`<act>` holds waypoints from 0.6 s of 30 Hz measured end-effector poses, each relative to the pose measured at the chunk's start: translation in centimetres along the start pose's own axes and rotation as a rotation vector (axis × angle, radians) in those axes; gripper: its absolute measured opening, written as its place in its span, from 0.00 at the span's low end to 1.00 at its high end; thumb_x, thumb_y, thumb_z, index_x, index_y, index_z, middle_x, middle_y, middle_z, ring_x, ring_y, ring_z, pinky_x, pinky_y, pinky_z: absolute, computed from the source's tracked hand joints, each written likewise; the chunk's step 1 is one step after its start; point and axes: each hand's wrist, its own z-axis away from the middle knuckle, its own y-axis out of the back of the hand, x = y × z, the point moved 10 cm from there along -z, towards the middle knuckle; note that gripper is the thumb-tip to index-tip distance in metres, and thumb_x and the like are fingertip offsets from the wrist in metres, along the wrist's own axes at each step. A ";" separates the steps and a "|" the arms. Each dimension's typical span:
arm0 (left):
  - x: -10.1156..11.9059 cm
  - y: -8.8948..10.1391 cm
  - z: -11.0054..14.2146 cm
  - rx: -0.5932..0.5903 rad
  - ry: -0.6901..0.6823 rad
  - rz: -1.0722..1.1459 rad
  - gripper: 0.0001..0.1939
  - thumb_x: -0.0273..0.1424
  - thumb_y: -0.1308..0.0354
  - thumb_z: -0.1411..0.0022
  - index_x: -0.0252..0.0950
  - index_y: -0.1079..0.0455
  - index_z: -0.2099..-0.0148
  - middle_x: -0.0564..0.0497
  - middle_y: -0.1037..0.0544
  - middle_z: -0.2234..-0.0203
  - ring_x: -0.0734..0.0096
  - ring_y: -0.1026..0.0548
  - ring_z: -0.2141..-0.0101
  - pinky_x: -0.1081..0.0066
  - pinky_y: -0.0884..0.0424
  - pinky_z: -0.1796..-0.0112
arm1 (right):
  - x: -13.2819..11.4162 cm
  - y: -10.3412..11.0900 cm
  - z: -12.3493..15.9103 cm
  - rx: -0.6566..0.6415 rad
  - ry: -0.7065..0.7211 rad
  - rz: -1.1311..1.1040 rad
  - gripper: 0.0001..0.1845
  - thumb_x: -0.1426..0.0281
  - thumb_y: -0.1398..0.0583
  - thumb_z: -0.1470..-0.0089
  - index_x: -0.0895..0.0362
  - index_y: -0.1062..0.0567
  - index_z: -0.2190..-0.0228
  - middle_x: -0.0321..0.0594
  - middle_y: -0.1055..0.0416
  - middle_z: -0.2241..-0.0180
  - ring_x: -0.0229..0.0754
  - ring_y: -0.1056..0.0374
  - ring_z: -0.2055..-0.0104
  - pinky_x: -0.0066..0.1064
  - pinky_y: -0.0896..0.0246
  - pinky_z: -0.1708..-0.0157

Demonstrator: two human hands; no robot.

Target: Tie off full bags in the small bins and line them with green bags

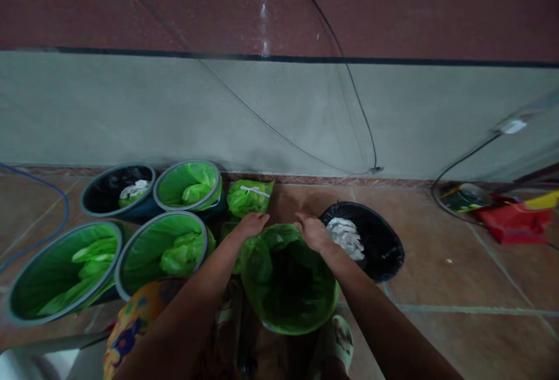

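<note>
Green liner (294, 310), likely light, soft, slippery; best pinched along the rim. Left hand (253, 224) and right hand (311, 232) loosely curled, far side; hold on film unclear.

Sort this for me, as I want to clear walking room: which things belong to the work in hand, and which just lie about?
Likely in the work: green-lined bin between the left hand and right hand; four gray-rimmed lined bins; black-lined bin at right; tied green bag bundle.

Likely just lying about: blue cord; black cable; red object, far right.
</note>
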 end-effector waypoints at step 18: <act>-1.4 -4.3 3.4 0.165 0.082 -0.231 0.12 0.29 0.50 0.33 0.39 0.28 0.52 0.44 0.21 0.53 0.61 0.22 0.54 0.68 0.31 0.54 | 2.1 -4.5 -0.4 -0.149 -0.055 0.081 0.11 0.70 0.44 0.38 0.55 0.22 0.61 0.43 0.20 0.62 0.40 0.26 0.57 0.25 0.43 0.62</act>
